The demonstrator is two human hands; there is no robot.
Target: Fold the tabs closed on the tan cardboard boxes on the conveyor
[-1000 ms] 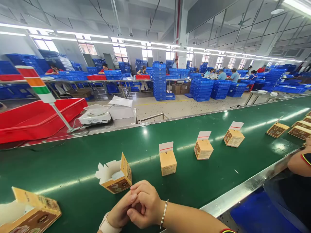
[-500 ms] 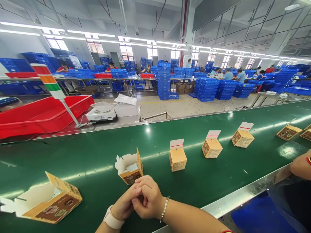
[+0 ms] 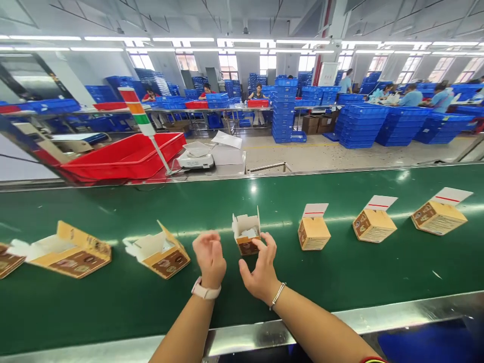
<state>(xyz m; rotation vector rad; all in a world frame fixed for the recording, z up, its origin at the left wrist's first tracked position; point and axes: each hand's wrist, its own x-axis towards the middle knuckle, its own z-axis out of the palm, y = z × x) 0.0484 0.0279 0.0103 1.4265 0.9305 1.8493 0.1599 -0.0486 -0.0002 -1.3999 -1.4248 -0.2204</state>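
An open carton (image 3: 248, 246) stands on the green conveyor belt in front of me, its white inner flaps raised and something whitish inside. My right hand (image 3: 262, 267) is at its near right side, thumb and fingers spread, fingertips at the brown front; whether they touch it I cannot tell. To the carton's left, a small gap away, my left hand (image 3: 209, 259) is raised with loosely bent fingers and holds nothing visible. Another open carton (image 3: 166, 261) lies left of that hand. On the right stands a carton (image 3: 314, 234) with a closed top and one upright white flap bearing a red line.
More open cartons (image 3: 81, 261) are at the left on the belt (image 3: 151, 312), and flap-up cartons (image 3: 374, 226) at the right. Beyond the belt are a red tray (image 3: 128, 159), a signal light (image 3: 138, 113) and a white scale (image 3: 195, 157). A metal rail (image 3: 249, 338) edges the near side.
My hands, clasped together before, have separated and reached forward around the open carton. The view has turned left, and the cartons have shifted along the belt.
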